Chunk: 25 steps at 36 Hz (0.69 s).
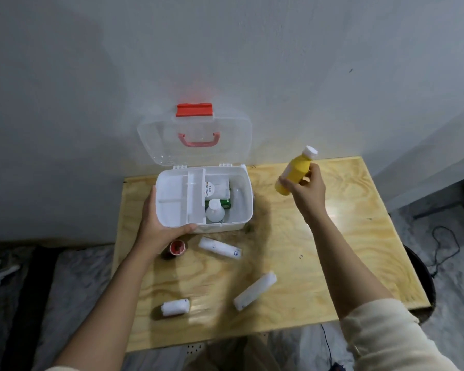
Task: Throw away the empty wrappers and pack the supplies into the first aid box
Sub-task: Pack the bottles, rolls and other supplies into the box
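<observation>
Your right hand (307, 187), right of centre in the frame, was closed around the middle of a yellow plastic bottle with a white screw cap (296, 171), holding it tilted in the air above the pale plywood table (332, 236), well clear of the box. Your left hand (158, 228) was spread and curled against the near left corner of the white plastic first aid box (241, 212), gripping its wall as if to steady it.

The box sat at the centre of the frame with its clear lid with a red latch and red handle (194, 135) standing open against the wall. A white divided tray (180, 199) lay across its left half and looked empty. In the open right half you already had a clear plastic bottle with a white cap (214, 211), a white carton (217, 188) and something green beneath it.

By my reading, you were partway through the packing. Outside the box there remained a red-cored roll of tape (178, 247) just by your left wrist, a white wrapped roll (220, 246) just in front of the box, a longer white wrapped roll (255, 290) lower centre, and a short white roll (175, 307) at lower left. I could not tell whether any of these were empty wrappers, and no bin was clearly visible.
</observation>
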Available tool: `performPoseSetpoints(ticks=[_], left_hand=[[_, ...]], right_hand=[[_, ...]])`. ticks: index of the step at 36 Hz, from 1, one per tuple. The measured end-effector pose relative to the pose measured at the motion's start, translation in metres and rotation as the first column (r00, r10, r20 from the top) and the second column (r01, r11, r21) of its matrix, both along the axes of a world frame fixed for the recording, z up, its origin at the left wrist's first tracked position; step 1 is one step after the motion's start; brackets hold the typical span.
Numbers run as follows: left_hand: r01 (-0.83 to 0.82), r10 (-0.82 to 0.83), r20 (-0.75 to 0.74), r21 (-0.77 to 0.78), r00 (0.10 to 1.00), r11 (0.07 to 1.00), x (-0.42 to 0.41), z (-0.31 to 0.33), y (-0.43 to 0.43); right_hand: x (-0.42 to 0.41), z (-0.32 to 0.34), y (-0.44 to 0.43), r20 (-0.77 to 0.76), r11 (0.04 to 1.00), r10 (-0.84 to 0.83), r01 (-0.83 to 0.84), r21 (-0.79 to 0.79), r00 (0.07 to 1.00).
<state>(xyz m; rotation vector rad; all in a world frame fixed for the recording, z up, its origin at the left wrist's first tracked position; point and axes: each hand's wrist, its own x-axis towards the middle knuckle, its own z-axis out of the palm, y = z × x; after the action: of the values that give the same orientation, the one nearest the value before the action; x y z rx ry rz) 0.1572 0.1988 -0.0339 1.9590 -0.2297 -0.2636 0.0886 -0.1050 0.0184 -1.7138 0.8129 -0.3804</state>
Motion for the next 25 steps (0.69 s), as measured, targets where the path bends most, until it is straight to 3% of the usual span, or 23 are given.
performPoseSetpoints(ticks=[3,5,10,15,20,25], left_hand=[[0.005,-0.005,0.004,-0.003,1.0,1.0,-0.001,0.004,0.0],[0.002,-0.001,0.004,-0.011,1.0,1.0,-0.001,0.006,-0.001],[-0.01,0.01,0.008,-0.002,1.0,1.0,-0.002,0.009,-0.003],[-0.007,0.007,-0.006,0.015,1.0,1.0,0.0,0.007,-0.001],[-0.002,0.002,0.014,0.018,1.0,1.0,-0.001,0.007,-0.001],[-0.002,0.001,0.016,0.028,1.0,1.0,0.001,0.005,0.0]], right_hand=[[-0.004,0.024,0.029,0.162,0.993,0.116,-0.119,0.006,0.98],[-0.006,0.033,0.045,0.177,0.979,0.202,-0.197,-0.046,0.963],[-0.004,0.029,0.074,-0.037,0.848,0.464,-0.456,-0.272,0.885],[-0.001,0.014,0.09,-0.299,0.692,0.52,-0.6,-0.402,0.8],[0.004,0.013,0.097,-0.362,0.629,0.535,-0.646,-0.433,0.764],[0.009,0.017,0.098,-0.401,0.632,0.511,-0.648,-0.425,0.76]])
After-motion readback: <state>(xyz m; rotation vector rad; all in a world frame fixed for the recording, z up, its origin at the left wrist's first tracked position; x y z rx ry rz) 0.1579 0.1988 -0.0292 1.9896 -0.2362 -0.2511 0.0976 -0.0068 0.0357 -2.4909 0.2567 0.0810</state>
